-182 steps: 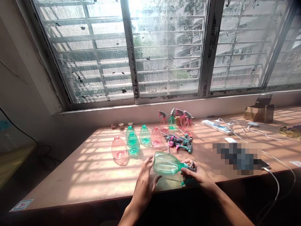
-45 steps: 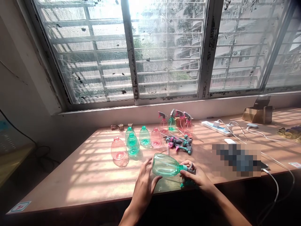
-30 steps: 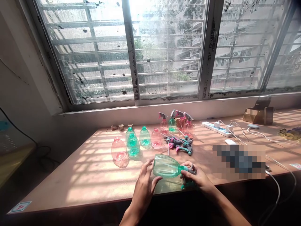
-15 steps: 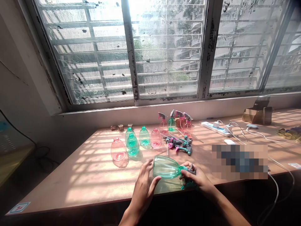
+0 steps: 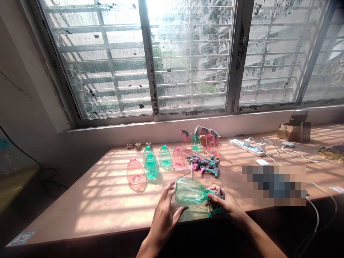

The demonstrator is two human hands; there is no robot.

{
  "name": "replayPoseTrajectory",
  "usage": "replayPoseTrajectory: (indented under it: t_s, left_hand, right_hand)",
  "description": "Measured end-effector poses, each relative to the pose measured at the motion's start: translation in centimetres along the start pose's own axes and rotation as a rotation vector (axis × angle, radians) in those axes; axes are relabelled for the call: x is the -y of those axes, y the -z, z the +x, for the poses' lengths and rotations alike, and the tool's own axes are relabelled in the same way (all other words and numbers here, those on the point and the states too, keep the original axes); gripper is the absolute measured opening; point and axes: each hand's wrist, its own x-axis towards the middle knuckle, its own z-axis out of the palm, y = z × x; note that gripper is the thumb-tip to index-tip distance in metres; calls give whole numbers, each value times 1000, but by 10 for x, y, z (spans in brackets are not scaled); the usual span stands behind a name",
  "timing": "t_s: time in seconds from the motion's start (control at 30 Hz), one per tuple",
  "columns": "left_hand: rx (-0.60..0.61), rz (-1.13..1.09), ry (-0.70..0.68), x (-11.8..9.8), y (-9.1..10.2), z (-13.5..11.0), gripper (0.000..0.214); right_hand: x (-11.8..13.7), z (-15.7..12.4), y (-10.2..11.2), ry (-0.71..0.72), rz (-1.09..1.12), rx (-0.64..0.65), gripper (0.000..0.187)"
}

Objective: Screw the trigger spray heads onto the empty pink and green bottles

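Observation:
A green translucent spray bottle (image 5: pixel 189 190) lies sideways in the air above the table's front edge, its base pointing left. My right hand (image 5: pixel 220 200) is closed round its neck and grey-green trigger head, which the fingers partly hide. Beside the bottle's base, my left hand (image 5: pixel 167 206) is open, thumb and fingers apart; whether a fingertip touches the base I cannot tell. Beyond the bottle lies a heap of loose pink, green and grey trigger heads (image 5: pixel 205 165). Left of the heap stand bottles without heads, among them a pink bottle (image 5: pixel 135 172) and a green bottle (image 5: pixel 152 167).
Several bottles with trigger heads, one a green spray bottle (image 5: pixel 196 139), stand at the back by the window wall. On the right are a white power strip (image 5: pixel 246 147) with cables, a brown box (image 5: pixel 293 130) and a blurred-out patch (image 5: pixel 274 184). Small wooden blocks (image 5: pixel 138 146) sit behind the bottles.
My left thumb has come away from the bottle's lower side and spread slightly. The right hand keeps its hold, with the bottle almost unmoved.

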Motion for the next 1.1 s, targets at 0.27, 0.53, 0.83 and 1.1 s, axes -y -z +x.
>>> replayPoseTrajectory:
  t_s: [0.27,0.53,0.83,1.1]
  left_hand:
    - [-8,-32,90,4,0,1,24]
    - [33,9,2,1,-2,1,56]
    - [4,-24,74,4,-1,1,40]
    - [-5,-37,29,4,-3,0,53]
  right_hand:
    - [0,0,3,-3,-32,60,45]
    - [0,-1,-1,-2,-32,15,49]
    - [6,-6,-6,-4,-58,26,47]
    - [0,-2,0,-11,-31,22,48]
